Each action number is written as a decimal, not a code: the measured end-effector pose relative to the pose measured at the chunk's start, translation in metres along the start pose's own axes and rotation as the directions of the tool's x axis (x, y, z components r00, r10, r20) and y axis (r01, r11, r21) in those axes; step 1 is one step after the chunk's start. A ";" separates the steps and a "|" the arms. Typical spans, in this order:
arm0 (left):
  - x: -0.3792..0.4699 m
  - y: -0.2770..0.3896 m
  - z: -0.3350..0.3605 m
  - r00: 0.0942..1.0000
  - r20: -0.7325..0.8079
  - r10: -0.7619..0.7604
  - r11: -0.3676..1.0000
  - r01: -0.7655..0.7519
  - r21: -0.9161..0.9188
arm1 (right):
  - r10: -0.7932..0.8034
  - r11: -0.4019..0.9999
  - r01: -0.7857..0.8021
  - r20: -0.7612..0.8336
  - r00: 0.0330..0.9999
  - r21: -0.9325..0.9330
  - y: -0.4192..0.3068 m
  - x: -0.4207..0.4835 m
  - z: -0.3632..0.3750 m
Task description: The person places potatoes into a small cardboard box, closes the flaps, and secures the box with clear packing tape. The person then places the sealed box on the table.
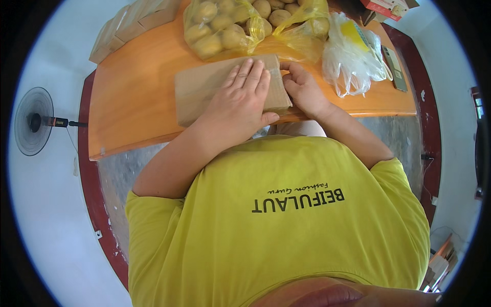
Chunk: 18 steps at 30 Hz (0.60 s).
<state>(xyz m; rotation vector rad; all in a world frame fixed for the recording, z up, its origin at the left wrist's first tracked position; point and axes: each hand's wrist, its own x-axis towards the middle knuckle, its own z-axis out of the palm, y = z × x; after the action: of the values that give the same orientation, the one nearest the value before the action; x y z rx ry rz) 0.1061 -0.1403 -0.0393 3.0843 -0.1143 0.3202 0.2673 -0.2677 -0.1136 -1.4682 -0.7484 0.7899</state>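
A closed brown cardboard box (pixel 199 88) lies on the orange wooden table, close to its front edge. My left hand (pixel 245 92) rests flat across the top of the box, its fingers stretched out and the thumb at the near edge. At the box's right end is my right hand (pixel 303 86), with curled fingers against that end. Whether anything sits between those fingers is hidden. Strips of clear tape appear to run over the right end.
Behind the box, thin yellow plastic bags (pixel 253 34) hold several potatoes. A crumpled white plastic bag (pixel 349 61) and a smartphone (pixel 395 69) lie at right. Cardboard boxes (pixel 134 27) line the back left, and a red carton (pixel 389 7) stands back right. The table's front edge (pixel 134 147) is near me.
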 end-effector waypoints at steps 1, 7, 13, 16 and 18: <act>0.003 0.000 0.000 1.000 0.006 0.012 1.000 -0.012 -0.002 | -0.028 1.000 0.028 0.006 1.000 -0.015 0.002 0.000 0.000; 0.014 0.004 0.002 0.998 0.002 0.057 0.998 -0.057 -0.022 | -0.066 0.997 0.067 0.020 0.998 -0.036 0.007 0.003 -0.002; 0.030 0.000 -0.005 0.991 0.133 0.022 1.000 -0.020 -0.019 | -0.096 0.990 0.097 0.017 0.995 -0.099 0.006 0.001 -0.002; 0.036 -0.006 -0.001 0.989 0.143 0.028 0.999 -0.023 -0.035 | -0.056 0.956 0.057 0.010 0.998 -0.290 0.002 0.000 -0.005; 0.037 -0.009 -0.002 0.988 0.137 0.069 0.995 -0.059 -0.077 | -0.172 0.940 0.167 0.008 0.985 -0.298 0.002 -0.001 -0.006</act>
<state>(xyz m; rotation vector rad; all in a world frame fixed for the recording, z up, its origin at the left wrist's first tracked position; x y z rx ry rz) 0.1427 -0.1334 -0.0297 3.0328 -0.2242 0.0991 0.2720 -0.2717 -0.1159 -1.6501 -0.9993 0.5469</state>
